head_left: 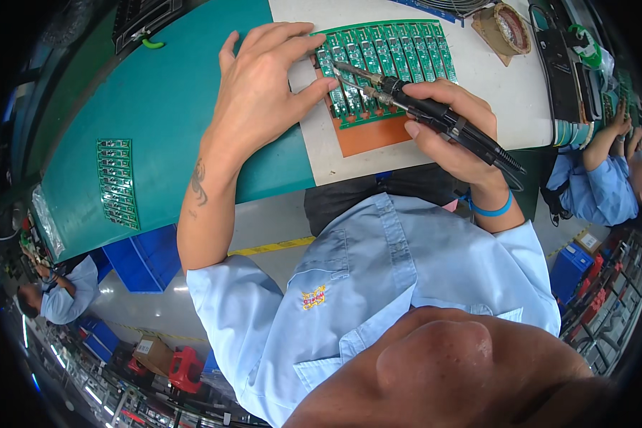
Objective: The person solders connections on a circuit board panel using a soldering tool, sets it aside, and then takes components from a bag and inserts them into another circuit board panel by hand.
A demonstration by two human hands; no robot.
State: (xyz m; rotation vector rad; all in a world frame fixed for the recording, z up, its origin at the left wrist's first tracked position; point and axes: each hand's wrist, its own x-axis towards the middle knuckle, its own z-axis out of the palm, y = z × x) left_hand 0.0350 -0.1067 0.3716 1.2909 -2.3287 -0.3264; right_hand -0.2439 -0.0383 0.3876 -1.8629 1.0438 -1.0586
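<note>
Pale blue shirt fabric [378,285] fills the foreground nearest the camera. Beyond it, a green circuit board panel [385,68] lies on an orange mat [371,135], on the white part of the desk [499,100] near its front edge. Left hand [260,93]: fingers spread and flat, fingertips pressing the panel's left end, gripping nothing. Right hand [453,132]: closed around black soldering tweezers [435,114], whose two metal tips touch the panel just beside the left thumb. A second green panel [116,182] lies well apart on the teal mat [157,107], toward the desk's left edge. A tape roll [510,28] sits near the far edge.
</note>
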